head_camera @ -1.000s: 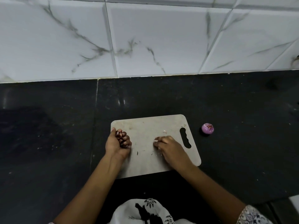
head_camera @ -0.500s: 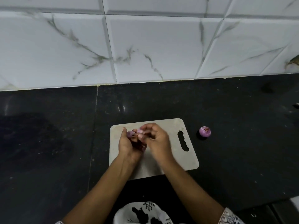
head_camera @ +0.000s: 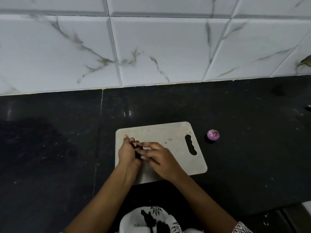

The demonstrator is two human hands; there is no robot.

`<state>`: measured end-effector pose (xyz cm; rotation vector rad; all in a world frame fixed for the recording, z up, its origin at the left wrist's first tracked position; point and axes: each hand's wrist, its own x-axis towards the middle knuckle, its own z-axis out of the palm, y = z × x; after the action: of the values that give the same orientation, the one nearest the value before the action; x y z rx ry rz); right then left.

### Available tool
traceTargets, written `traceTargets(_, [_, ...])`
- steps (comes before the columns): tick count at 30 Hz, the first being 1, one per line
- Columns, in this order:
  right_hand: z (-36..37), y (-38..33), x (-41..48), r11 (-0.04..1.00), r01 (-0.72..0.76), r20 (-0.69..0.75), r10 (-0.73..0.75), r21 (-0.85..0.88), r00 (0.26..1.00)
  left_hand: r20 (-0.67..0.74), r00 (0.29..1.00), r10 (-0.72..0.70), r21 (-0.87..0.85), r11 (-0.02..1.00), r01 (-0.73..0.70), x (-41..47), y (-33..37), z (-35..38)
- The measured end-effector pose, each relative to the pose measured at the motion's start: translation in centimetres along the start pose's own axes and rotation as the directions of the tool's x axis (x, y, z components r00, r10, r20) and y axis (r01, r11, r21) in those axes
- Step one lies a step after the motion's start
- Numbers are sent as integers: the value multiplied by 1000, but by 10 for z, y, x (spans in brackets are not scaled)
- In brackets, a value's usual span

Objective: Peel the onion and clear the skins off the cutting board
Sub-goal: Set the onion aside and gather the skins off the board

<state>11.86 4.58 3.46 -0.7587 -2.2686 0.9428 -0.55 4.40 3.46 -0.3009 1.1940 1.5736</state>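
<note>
Left hand (head_camera: 127, 154) cups skins (head_camera: 133, 142) over the cutting board (head_camera: 175, 132); right hand (head_camera: 161, 157), fingers straight, touches them. Onion (head_camera: 213, 135) on bench (head_camera: 50, 148), board's three o'clock.

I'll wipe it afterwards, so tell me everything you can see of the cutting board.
The cutting board is a thin, pale grey-beige rectangle with rounded corners, plastic by its look, lying flat on the black countertop. A wavy handle slot is cut near its right edge. Its scuffed surface carries a few small scraps. The left hand, gripping dark skins, and the right hand cover its near-left part; contact cannot be told.
</note>
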Motion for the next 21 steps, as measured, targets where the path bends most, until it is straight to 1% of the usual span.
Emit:
traceTargets(1, [-4, 7, -8, 985, -107, -79, 119, 138, 990, -4, 1000, 8, -10, 1000, -8, 3, 3, -1])
traceTargets(2, [-9, 17, -13, 961, -209, -153, 237, 179, 959, -6, 1000, 12, -17, 1000, -13, 6, 8, -4])
traceTargets(3, [-14, 30, -16, 948, -308, -217, 319, 85, 923, -3, 1000, 19, -17, 1000, -19, 12, 13, -10])
traceTargets(4, [-19, 43, -18, 915, -397, -247, 368, -77, 896, 7, 1000, 23, -19, 1000, -23, 14, 17, -15])
traceTargets(5, [-24, 54, -18, 865, -445, -238, 393, -232, 888, 20, 999, 27, -16, 1000, -26, 18, 20, -22])
traceTargets(6, [-25, 63, -16, 829, -450, -202, 404, -333, 892, 37, 999, 22, -19, 1000, -21, 21, 22, -29])
traceTargets(8, [-20, 71, -11, 819, -389, -107, 382, -421, 918, 99, 995, -9, -33, 999, 12, 23, 22, -38])
traceTargets(9, [-15, 68, -10, 822, -351, -86, 351, -448, 932, 131, 991, -28, -44, 998, 34, 24, 22, -41])
traceTargets(12, [5, 47, -14, 847, -284, -90, 274, -450, 958, 190, 979, -67, -119, 989, 90, 27, 27, -45])
traceTargets(14, [27, 27, -20, 884, -218, -23, 229, -414, 973, 225, 971, -78, -176, 977, 119, 30, 28, -46])
traceTargets(16, [48, 14, -23, 897, -96, 49, 129, -431, 990, 234, 969, -81, -181, 976, 126, 31, 28, -47])
traceTargets(18, [54, 12, -22, 887, 52, 152, 21, -460, 988, 239, 968, -76, -170, 978, 119, 32, 27, -47])
traceTargets(19, [51, 16, -20, 867, 143, 210, -46, -477, 977, 240, 968, -74, -166, 979, 116, 31, 26, -48])
traceTargets(21, [33, 27, -14, 807, 313, 336, -152, -502, 930, 239, 968, -74, -162, 980, 114, 30, 26, -47])
